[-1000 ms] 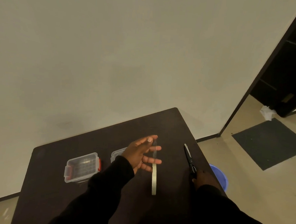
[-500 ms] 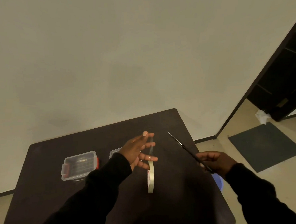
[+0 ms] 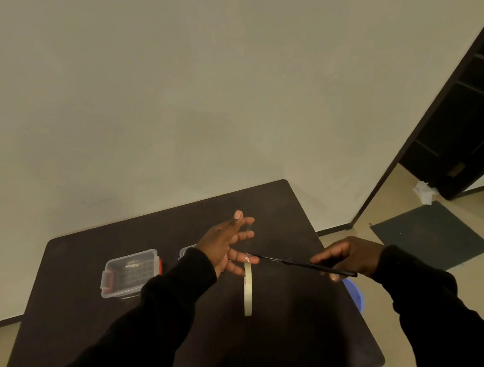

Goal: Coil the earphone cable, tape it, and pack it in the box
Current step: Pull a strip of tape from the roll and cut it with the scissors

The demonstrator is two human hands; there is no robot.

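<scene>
My left hand (image 3: 226, 244) is raised over the dark table (image 3: 283, 340). Its thumb and forefinger pinch the end of a clear tape strip (image 3: 249, 240), which runs down across the lower fingers. The tape roll (image 3: 248, 290) hangs edge-on from that strip. My right hand (image 3: 352, 256) grips black scissors (image 3: 301, 263), their tips touching the strip just above the roll. A clear plastic box (image 3: 131, 273) with red latches stands on the table to the left, something dim inside. No earphone cable can be made out.
A second clear plastic piece (image 3: 186, 252) shows partly behind my left wrist. A blue bucket (image 3: 357, 296) stands on the floor past the table's right edge. Farther right lie a dark floor mat (image 3: 428, 235), crumpled white paper (image 3: 425, 191) and a dark doorway.
My right hand lifted the scissors off the table and swung them left until the tips reached the tape strip. My left hand kept the tape stretched and the roll hanging.
</scene>
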